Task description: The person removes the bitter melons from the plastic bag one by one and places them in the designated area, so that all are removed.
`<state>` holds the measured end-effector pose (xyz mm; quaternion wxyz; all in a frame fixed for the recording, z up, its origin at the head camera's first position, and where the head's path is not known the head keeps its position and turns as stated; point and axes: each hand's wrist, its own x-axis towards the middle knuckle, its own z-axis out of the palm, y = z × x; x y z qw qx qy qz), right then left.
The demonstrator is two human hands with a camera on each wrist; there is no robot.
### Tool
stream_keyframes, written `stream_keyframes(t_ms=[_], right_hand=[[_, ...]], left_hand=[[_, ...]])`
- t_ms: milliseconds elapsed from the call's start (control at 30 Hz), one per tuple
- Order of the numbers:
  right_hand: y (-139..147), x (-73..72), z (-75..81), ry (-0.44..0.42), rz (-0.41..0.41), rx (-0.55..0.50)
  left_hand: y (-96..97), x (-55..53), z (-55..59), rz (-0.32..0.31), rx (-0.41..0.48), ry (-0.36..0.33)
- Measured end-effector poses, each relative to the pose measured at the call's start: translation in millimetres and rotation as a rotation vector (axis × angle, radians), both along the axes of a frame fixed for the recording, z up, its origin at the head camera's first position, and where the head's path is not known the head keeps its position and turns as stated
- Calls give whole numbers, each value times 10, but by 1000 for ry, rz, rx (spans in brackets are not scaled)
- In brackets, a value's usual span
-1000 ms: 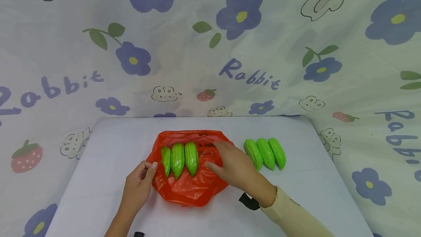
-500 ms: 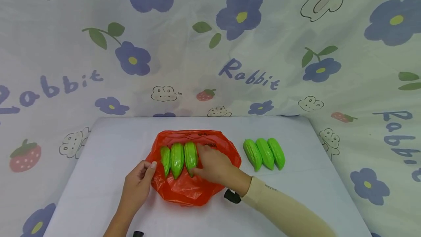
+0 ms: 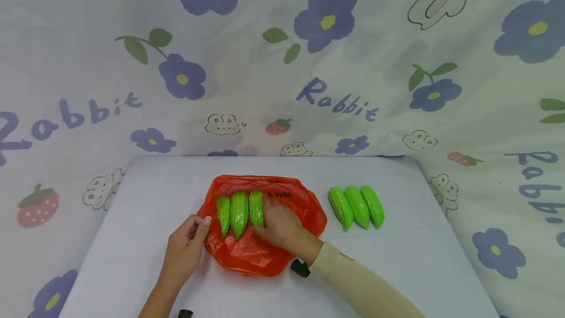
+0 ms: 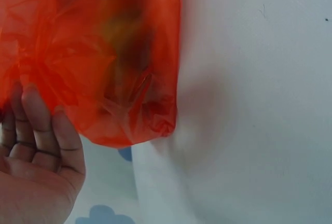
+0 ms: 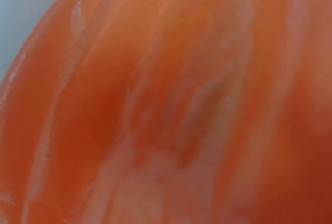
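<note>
A red plastic bag lies on the white table with its mouth open. Inside rest three glossy green bitter melons, side by side: the left one, the middle one and the right one. My left hand pinches the bag's left edge between thumb and fingers; its other fingers show against the plastic in the left wrist view. Reaching into the bag, my right hand grips the right melon, thumb at its lower end and fingers along its right side. Blurred red plastic fills the right wrist view.
Three more bitter melons lie in a row on the table, right of the bag. A cloth with flowers and rabbits hangs behind and beside the table. A small black device sits by my right wrist.
My right hand has moved left from the bag's right edge to the right melon and now covers part of it. My left hand stays at the bag's left edge.
</note>
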<state>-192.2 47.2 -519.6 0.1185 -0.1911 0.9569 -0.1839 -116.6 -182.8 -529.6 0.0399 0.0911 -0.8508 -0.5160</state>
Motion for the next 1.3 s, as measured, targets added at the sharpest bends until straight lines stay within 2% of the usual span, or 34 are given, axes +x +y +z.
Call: stream_keyframes(t_ms=[100,367,600,1000,1300], right_hand=[[-4,7,-47,-7,-8,1],[-42,13,-154,23,-7,85],[-26,-67,-210,49,-44,81],[60,-161,-232,20,-119,-39],[135,-171,-231,-4,-131,-117]], left_hand=[[4,-1,-8,-7,0,-3],[8,-2,6,-11,1,-1],[12,-3,24,-8,-1,8],[-6,3,9,5,-11,12],[-15,5,22,1,-1,20]])
